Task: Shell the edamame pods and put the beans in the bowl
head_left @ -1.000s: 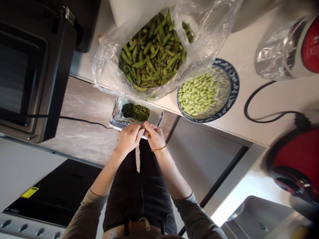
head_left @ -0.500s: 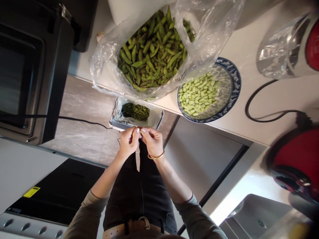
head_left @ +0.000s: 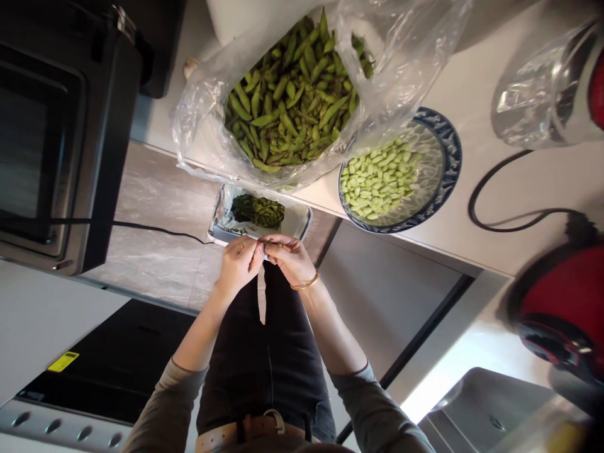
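Observation:
My left hand (head_left: 239, 263) and my right hand (head_left: 291, 259) meet in front of my body, fingers pinched together on one green edamame pod (head_left: 272, 243). They hover just above the near rim of a lined bin (head_left: 302, 221) on the floor that holds empty pods. On the counter beyond lies a clear plastic bag (head_left: 207, 119) full of whole edamame pods (head_left: 292, 94). To its right stands a blue-rimmed bowl (head_left: 446, 170) with shelled beans (head_left: 375, 179).
A black oven (head_left: 61, 132) stands at the left with a cable running across the floor. A black cord (head_left: 500, 220), a glass jar (head_left: 533, 100) and a red appliance (head_left: 561, 308) sit at the right. A steel sink (head_left: 481, 409) is at the lower right.
Both hands have kept working the pod at the bin's rim, shifting slightly; the right wrist has turned. Everything else holds its place.

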Demonstrator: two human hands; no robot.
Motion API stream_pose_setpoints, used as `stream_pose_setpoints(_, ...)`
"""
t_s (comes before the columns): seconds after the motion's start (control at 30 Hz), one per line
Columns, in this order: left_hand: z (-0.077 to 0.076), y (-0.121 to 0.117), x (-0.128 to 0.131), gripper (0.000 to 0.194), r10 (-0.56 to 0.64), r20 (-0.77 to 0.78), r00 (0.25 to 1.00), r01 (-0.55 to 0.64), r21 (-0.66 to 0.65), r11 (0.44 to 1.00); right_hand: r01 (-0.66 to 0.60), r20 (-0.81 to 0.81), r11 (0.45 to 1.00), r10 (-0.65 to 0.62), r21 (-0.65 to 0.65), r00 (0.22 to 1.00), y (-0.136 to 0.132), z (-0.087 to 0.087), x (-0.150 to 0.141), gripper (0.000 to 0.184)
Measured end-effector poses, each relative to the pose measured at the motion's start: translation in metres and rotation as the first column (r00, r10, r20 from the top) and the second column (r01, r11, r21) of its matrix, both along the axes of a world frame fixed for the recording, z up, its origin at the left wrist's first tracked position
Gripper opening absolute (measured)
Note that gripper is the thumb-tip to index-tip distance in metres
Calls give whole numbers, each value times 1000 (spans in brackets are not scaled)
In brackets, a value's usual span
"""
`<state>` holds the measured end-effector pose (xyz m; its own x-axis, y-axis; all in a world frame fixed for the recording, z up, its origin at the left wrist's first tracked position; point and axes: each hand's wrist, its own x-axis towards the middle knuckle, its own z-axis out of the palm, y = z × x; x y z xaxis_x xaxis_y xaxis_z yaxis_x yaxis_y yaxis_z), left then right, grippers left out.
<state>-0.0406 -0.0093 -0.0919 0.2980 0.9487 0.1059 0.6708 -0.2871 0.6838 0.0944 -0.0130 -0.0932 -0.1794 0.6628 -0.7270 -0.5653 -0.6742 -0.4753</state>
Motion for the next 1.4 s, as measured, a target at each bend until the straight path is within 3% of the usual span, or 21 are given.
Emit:
stream_pose_setpoints(0.1,1,1,-5,32,-16,60,998,18,-19,1000,-43,-69,999,43,-1,997,1,1,2,22)
stream_pose_setpoints(0.3,4,0,-5,36,80,224,971,-40,-177,983,-48,-110,998,51,27,993,-1,1,2,24)
stream_pose_setpoints(0.4,5,0,-3,35,67,247,967,-25,-172,985,-57,-117,998,62,38,991,-2,0,4,25)
stream_pose_setpoints(0.8,2,8,-5,27,-145,81,986,143,33,989,-95,-137,993,104,70,985,0,-1,18,26)
stream_pose_setpoints(0.9,3,7,-3,28,-162,93,982,160,31,987,-66,-99,996,72,60,993,-1,-5,14,22)
stream_pose_setpoints(1.03,3,4,0,29,-90,162,983,93,-8,996,-79,-134,994,88,71,987,-1,-8,14,23)
stream_pose_setpoints(1.2,0,5,-3,28,-161,104,981,163,-9,987,-106,-140,992,115,70,983,-1,-9,17,22)
stream_pose_setpoints(1.4,-3,7,-7,28,-144,49,988,146,-35,989,-89,-174,995,97,51,980,-3,-14,16,25)
